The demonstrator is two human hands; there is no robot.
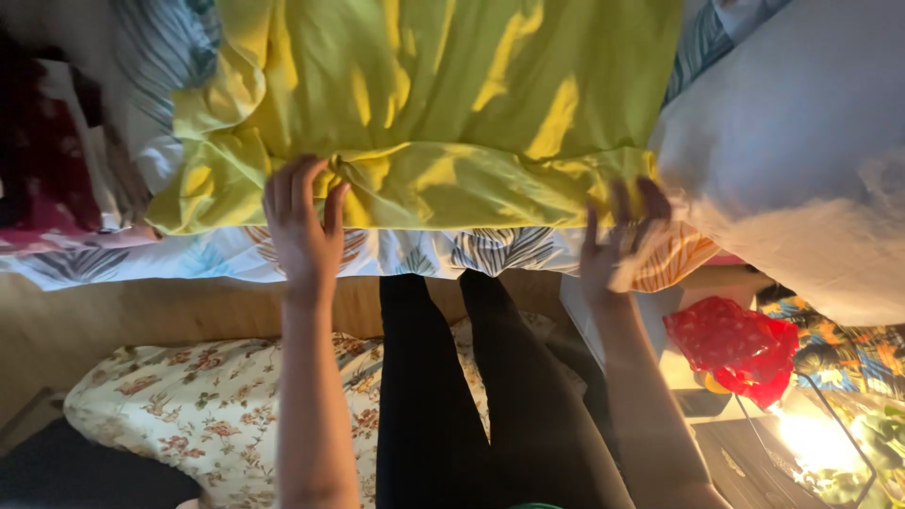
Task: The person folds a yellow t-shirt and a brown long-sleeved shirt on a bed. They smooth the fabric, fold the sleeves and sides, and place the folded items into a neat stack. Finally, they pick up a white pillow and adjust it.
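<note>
A yellow-green cloth [443, 104] lies spread over a bed with a leaf-patterned sheet [490, 250]. My left hand [302, 221] rests flat on the cloth's near hem, fingers apart, beside a bunched fold. My right hand [617, 236] touches the hem's right corner with fingers spread, where the cloth meets the sheet's edge. Neither hand is closed around the cloth. My legs in black trousers [452, 377] stand against the bed.
A large white pillow [801, 160] lies at the right of the bed. Dark red clothes [42, 160] are piled at the left. A floral cushion [207, 405] lies on the floor. A red bag [740, 344] and a lit lamp [811, 438] sit at lower right.
</note>
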